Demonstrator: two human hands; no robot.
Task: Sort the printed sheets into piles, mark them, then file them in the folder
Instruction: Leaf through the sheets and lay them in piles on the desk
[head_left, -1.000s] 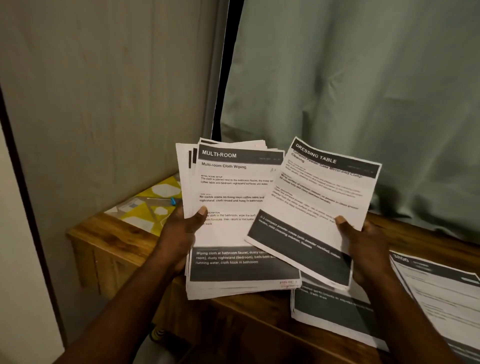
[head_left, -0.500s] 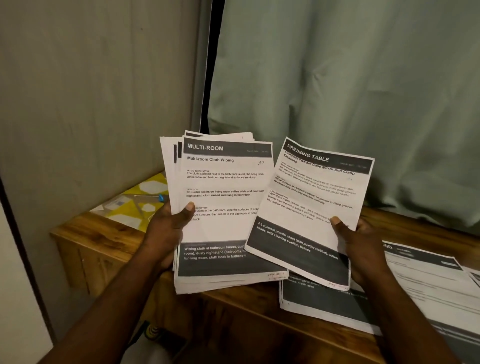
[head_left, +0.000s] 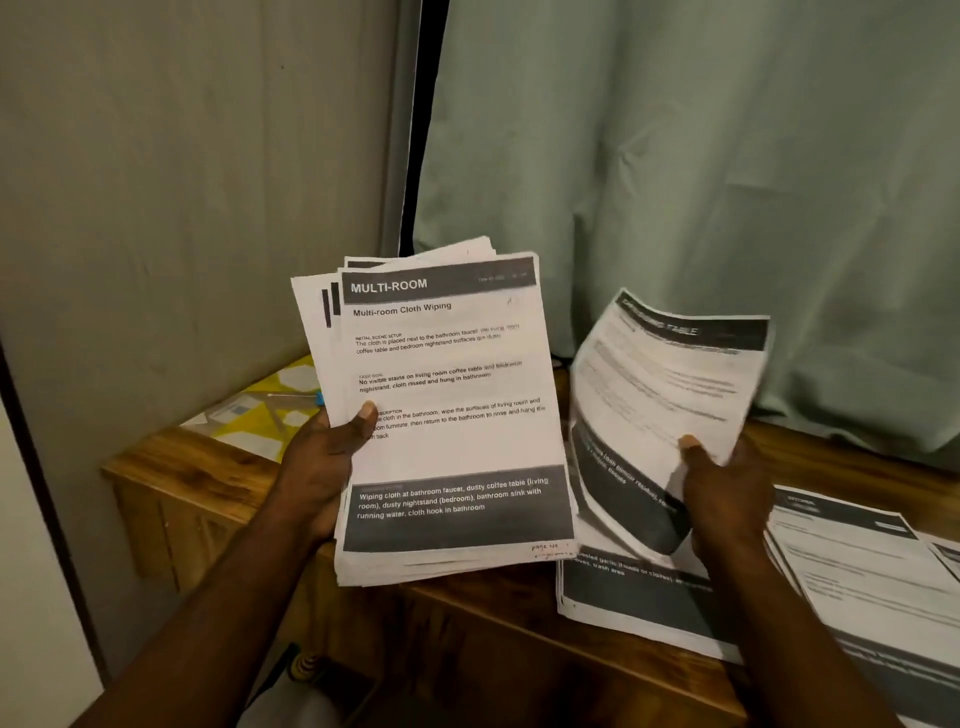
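Stack of printed sheets (head_left: 447, 415), the bulkiest thing in play, is held upright over the near edge of the wooden table (head_left: 467, 634). The left hand (head_left: 322, 467) clamps its left margin, thumb across the front page and fingers hidden behind. It looks thick enough to have some weight and keep itself flat, but the edges are fanned at the top and bottom, so loose pages could slide. A firm grip at mid-height on the side suits it.

Two sorted piles lie flat on the table. One pile (head_left: 634, 603) sits just below the right hand, and another pile (head_left: 872, 582) lies further right.

A single sheet (head_left: 665, 395) is pinched at its lower part by the right hand (head_left: 727, 499), thumb on the face and fingers behind. It is light and limp and bows under its own weight. Held from one edge it will likely flop, so it is best laid down flat.

The stack's top page reads "MULTI-ROOM" and "Multi-room Cloth Wiping". Its dark footer lists "Wiping cloth at bathroom faucet, dusty coffee table (living room)". Handwriting at the corner seems to say "page No". The single sheet's header is blurred, with only "TABLE" legible. The nearer pile shows "trash area".
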